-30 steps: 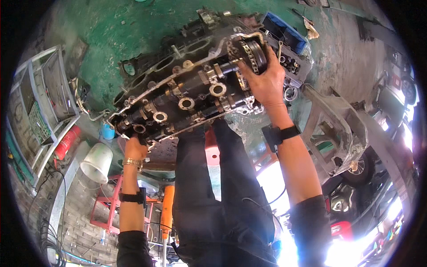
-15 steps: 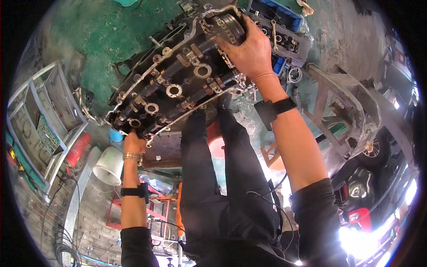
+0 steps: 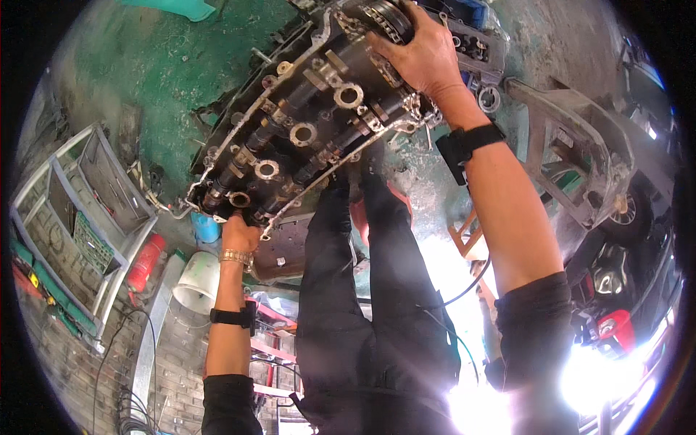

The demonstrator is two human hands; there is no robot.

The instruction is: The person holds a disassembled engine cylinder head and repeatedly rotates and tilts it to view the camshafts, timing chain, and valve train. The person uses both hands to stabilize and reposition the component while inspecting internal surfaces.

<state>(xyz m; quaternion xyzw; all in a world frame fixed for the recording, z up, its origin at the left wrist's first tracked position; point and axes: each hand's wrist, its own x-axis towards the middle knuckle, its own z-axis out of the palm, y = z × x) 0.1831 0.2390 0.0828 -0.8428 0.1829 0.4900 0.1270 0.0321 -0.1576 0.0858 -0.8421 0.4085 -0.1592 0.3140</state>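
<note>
A long, oily engine cylinder head [image 3: 330, 116] lies slantwise before me, its camshafts and several round plug-tube rings exposed. My right hand [image 3: 431, 61] is closed over its far right end, thumb and fingers spread around the sprocket [image 3: 389, 22] and chain. At the near left end, my left hand [image 3: 241, 233] is closed at the rim, its fingertips partly hidden inside the casting. Whether the cylinder head is lifted or supported from below, I cannot tell.
Another engine part [image 3: 475, 47] lies beyond my right hand, near a blue tray [image 3: 475, 14]. A bulky metal frame [image 3: 580, 138] stands at right. Leftward are a grey rack [image 3: 109, 170], a red cylinder [image 3: 147, 261] and a white bucket [image 3: 197, 279]. A brown tray [image 3: 283, 254] sits by my legs.
The whole view has shifted, so the cylinder head and both hands appear farther right, with the sprocket end higher. Both hands keep the same places on the casting.
</note>
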